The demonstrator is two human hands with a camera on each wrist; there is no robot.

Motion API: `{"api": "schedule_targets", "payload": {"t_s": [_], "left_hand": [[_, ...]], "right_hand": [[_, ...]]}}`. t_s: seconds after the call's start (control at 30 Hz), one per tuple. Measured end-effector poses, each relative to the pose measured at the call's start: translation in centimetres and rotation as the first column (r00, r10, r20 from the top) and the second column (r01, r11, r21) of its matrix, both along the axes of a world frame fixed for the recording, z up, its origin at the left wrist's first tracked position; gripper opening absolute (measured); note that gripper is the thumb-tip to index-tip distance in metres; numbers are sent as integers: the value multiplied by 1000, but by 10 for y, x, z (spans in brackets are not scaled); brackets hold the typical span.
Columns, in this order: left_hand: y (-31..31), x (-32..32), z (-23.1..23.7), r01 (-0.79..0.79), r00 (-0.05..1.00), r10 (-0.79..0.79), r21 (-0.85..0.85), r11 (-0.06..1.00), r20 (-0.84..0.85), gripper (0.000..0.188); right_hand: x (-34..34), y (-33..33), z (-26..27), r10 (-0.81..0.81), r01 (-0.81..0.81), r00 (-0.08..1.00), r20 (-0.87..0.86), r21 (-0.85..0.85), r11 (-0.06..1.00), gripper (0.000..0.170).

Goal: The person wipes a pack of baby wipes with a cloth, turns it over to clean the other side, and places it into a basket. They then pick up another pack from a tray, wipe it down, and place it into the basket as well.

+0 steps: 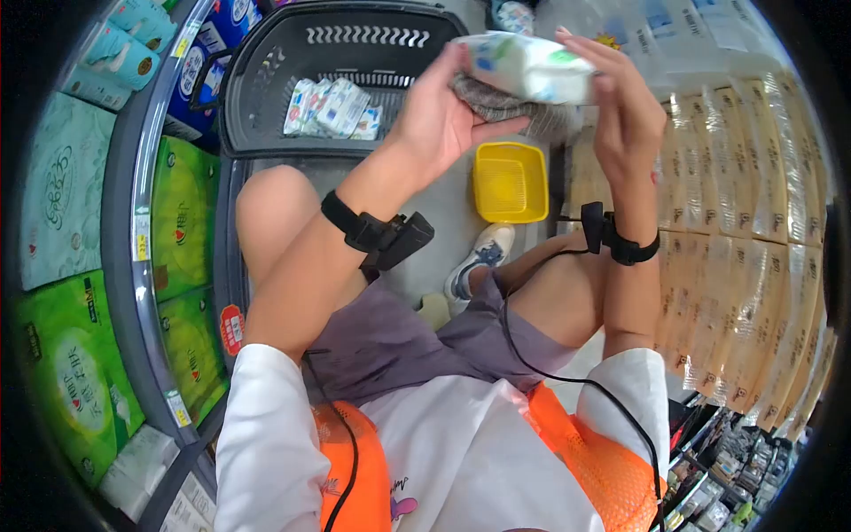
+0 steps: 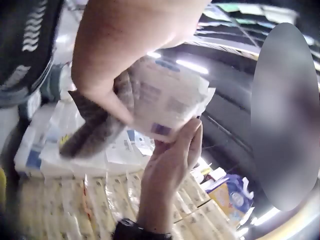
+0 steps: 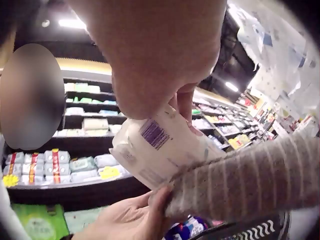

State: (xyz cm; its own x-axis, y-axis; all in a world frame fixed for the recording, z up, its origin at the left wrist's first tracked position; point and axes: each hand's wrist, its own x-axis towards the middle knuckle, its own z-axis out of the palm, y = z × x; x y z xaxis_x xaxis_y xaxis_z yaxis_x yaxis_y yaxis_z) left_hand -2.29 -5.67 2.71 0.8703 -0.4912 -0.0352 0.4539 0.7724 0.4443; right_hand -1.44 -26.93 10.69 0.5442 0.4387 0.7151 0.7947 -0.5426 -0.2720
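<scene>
A white soft package with green and blue print (image 1: 545, 69) is held up between both hands. The left hand (image 1: 433, 120) grips its left end, together with a grey striped cloth (image 1: 501, 102) bunched beneath the package. At the other end, the right hand (image 1: 628, 111) holds the package by its edge. A printed barcode on the package (image 2: 172, 102) faces the left wrist view, where the right hand's fingers (image 2: 192, 135) pinch a corner. In the right wrist view the cloth (image 3: 245, 182) hangs across the left hand (image 3: 125, 217), by the package (image 3: 155, 150).
A black basket (image 1: 350, 146) holds several small white packages (image 1: 332, 108). A yellow basket (image 1: 511, 182) stands on the floor between the legs and stacked tan packs (image 1: 736, 266). Shelves with green packs (image 1: 182, 222) are at the left. Dark cables run down from both wrists.
</scene>
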Motion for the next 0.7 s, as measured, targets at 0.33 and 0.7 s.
{"api": "schedule_targets", "payload": {"t_s": [0.33, 0.7], "left_hand": [[32, 12, 7, -421, 907, 418, 177, 890, 57, 59], [30, 5, 9, -681, 730, 478, 465, 566, 488, 39]], "right_hand": [[-12, 46, -25, 123, -169, 951, -284, -145, 975, 51], [-3, 63, -48, 551, 267, 217, -806, 592, 761, 53]]}}
